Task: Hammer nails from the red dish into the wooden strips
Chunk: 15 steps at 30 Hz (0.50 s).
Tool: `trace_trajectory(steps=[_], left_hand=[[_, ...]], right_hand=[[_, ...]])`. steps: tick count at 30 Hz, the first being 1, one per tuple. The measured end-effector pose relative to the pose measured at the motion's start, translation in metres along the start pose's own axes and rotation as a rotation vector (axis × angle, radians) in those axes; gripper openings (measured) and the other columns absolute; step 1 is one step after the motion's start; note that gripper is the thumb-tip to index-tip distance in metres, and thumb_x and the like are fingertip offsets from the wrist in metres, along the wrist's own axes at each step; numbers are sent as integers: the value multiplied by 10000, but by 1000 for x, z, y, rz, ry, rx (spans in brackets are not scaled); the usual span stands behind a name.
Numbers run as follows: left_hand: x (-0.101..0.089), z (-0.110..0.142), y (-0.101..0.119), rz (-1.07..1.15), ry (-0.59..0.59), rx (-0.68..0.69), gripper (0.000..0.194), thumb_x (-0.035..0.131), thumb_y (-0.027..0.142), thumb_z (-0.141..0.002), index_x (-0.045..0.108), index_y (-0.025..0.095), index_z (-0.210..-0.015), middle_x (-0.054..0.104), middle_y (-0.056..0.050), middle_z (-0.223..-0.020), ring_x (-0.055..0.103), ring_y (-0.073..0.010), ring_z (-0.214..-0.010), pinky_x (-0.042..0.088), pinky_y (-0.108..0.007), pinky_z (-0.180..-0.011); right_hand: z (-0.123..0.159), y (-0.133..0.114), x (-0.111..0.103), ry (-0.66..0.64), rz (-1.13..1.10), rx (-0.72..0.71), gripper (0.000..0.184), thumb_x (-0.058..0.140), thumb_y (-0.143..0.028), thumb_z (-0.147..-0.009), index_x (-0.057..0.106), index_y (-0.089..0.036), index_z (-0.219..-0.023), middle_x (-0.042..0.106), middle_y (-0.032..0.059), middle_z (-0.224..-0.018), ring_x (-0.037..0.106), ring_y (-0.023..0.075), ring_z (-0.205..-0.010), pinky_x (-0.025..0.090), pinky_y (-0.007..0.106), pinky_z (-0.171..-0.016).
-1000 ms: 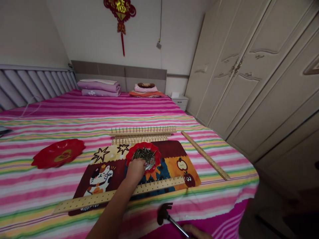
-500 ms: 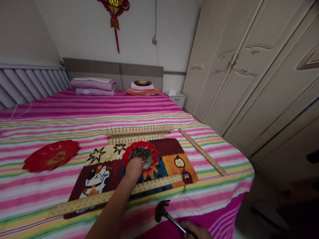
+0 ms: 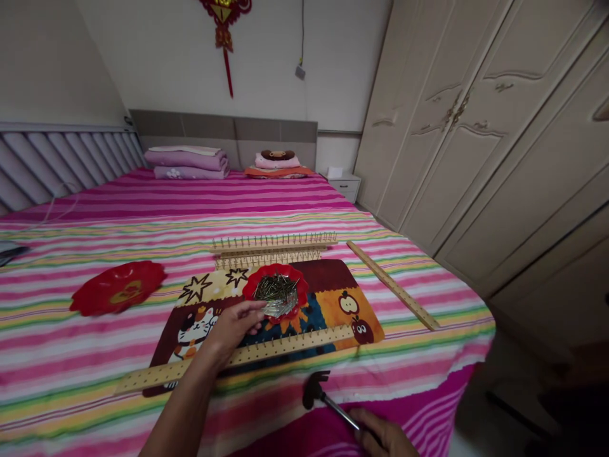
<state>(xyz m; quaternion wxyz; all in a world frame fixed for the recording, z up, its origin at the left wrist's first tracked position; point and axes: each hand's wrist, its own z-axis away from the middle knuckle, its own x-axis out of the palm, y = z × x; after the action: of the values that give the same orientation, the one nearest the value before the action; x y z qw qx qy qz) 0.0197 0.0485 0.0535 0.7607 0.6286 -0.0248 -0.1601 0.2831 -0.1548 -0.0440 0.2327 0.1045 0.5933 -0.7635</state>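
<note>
My left hand (image 3: pixel 234 330) hovers over the perforated wooden strip (image 3: pixel 285 346), just left of a red scalloped bowl (image 3: pixel 304 289). Its fingers are pinched together; what is between them is too small to make out. Inside the bowl lies a heap of nails (image 3: pixel 276 289). A row of nails stands upright along the right part of the strip, which lies across a patterned mat (image 3: pixel 328 276). Near the front edge of the bed, my right hand (image 3: pixel 383 435) grips the handle of a claw hammer (image 3: pixel 340 411), its head resting low on the sheet.
Behind the mat lie wooden strips full of upright nails (image 3: pixel 276 242). Another perforated strip (image 3: pixel 392 285) lies slanted at the right. A red plate (image 3: pixel 98 292) sits at the left. All this is on a striped bed (image 3: pixel 285 219); a wardrobe (image 3: pixel 457 152) stands along the right.
My left hand has come out of the bowl and moved left and a little toward me. The right hand still grips the hammer. The view has shifted slightly.
</note>
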Motion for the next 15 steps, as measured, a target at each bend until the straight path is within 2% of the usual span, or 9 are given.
trace_trajectory(steps=[2, 5, 7, 10, 12, 15], left_hand=[[-10, 19, -8, 96, 37, -46, 491, 665, 413, -568, 635, 156, -985, 620, 2, -684, 540, -106, -604, 450, -247, -612], [-27, 46, -24, 52, 202, -59, 492, 652, 461, -559, 651, 152, -942, 610, 10, -629, 542, -115, -601, 456, -254, -627], [-39, 59, -36, -87, 272, -66, 440, 612, 473, -594, 657, 162, -901, 623, 7, -635, 557, -131, -615, 455, -254, -614], [-48, 71, -50, -354, 288, -83, 298, 541, 399, -683, 659, 186, -856, 663, -5, -717, 590, -152, -691, 449, -250, -639], [-47, 74, -56, -534, 286, -88, 209, 506, 310, -722, 649, 200, -826, 675, -2, -760, 598, -149, -735, 433, -241, -675], [-40, 72, -57, -809, 237, -114, 133, 478, 220, -749, 609, 197, -764, 653, 2, -717, 582, -140, -689, 388, -230, -641]], right_hand=[[1, 0, 1, 34, -2, -4, 307, 441, -367, -834, 648, -229, -1013, 701, 14, -908, 634, 194, -842, 474, 242, -748], [2, 2, 4, 67, 13, -4, 313, 439, -367, -833, 652, -220, -1008, 706, 27, -911, 642, 198, -837, 485, 250, -750], [2, 4, 5, 75, 28, 1, 330, 439, -378, -834, 653, -214, -1023, 710, 44, -936, 646, 209, -860, 492, 259, -761], [1, 6, 5, 100, 42, 21, 356, 459, -395, -823, 654, -211, -1058, 705, 64, -1009, 640, 235, -926, 491, 289, -809], [1, 6, 4, 100, 51, 23, 362, 462, -396, -824, 652, -210, -1071, 702, 66, -1025, 639, 240, -937, 491, 299, -819], [1, 5, 4, 83, 66, 3, 351, 446, -400, -841, 652, -212, -1054, 712, 55, -978, 647, 230, -900, 495, 289, -797]])
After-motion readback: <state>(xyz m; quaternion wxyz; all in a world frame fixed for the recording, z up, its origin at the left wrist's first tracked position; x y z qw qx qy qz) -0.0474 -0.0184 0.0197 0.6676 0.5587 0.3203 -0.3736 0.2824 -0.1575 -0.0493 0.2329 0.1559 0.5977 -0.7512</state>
